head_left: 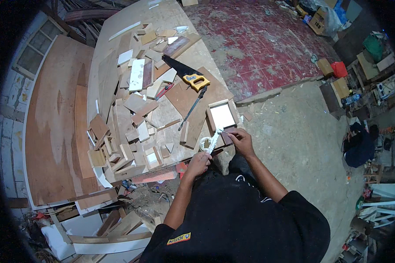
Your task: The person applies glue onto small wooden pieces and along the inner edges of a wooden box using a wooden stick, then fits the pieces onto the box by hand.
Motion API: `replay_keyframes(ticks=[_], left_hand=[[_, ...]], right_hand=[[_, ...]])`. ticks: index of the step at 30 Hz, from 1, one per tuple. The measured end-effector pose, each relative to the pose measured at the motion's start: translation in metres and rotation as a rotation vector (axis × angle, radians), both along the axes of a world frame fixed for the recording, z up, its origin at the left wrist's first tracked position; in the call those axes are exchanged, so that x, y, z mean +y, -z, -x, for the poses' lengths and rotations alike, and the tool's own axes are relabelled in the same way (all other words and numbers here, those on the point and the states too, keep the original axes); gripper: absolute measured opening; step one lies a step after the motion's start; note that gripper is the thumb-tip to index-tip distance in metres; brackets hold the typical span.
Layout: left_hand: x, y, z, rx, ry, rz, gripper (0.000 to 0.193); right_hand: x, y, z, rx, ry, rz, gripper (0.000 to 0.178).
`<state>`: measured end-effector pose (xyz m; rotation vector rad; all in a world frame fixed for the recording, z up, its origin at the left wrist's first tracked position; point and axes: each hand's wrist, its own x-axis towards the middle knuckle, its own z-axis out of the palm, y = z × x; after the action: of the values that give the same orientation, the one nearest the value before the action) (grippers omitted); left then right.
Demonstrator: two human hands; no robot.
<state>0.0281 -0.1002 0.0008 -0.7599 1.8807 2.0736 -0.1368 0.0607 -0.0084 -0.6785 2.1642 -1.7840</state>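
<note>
My left hand [199, 164] is closed around the lower end of a narrow white strip-like piece [213, 141], held upright at the table's near edge. My right hand [241, 141] pinches something thin and dark against the strip's upper end; it is too small to name. Beside the strip lies a pale ring-shaped thing [202, 143], perhaps a roll of tape. Just beyond both hands sits a small wooden frame [210, 119] with a white panel inside.
A handsaw [197, 81] with a yellow handle and a dark metal bar [193, 108] lie on the wooden table [131, 17]. Several wood offcuts [136, 75] cover its left side. A large plywood sheet [52, 127] leans at the left. Red tiled floor [254, 48] lies beyond the table.
</note>
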Motion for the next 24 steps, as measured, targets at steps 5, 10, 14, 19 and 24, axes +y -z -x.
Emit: replay_keyframes(ticks=[5,10,14,19,24], left_hand=[[0.0,0.003,-0.002,-0.032,-0.031,-0.024,0.026],[-0.009,0.005,-0.009,-0.036,-0.106,-0.031,0.024],[-0.013,-0.008,-0.009,-0.063,-0.157,0.073,0.022],[-0.02,-0.01,-0.017,-0.054,-0.239,-0.075,0.02],[-0.019,-0.01,-0.02,-0.048,-0.244,-0.067,0.019]], right_hand=[[0.003,0.011,0.002,-0.136,0.002,-0.011,0.012],[0.006,0.017,0.005,-0.199,0.036,0.012,0.013],[0.017,0.06,0.017,-0.251,0.044,-0.084,0.013],[0.01,0.119,0.029,-0.172,0.002,-0.236,0.013],[-0.003,0.147,0.044,-0.149,-0.04,-0.357,0.013]])
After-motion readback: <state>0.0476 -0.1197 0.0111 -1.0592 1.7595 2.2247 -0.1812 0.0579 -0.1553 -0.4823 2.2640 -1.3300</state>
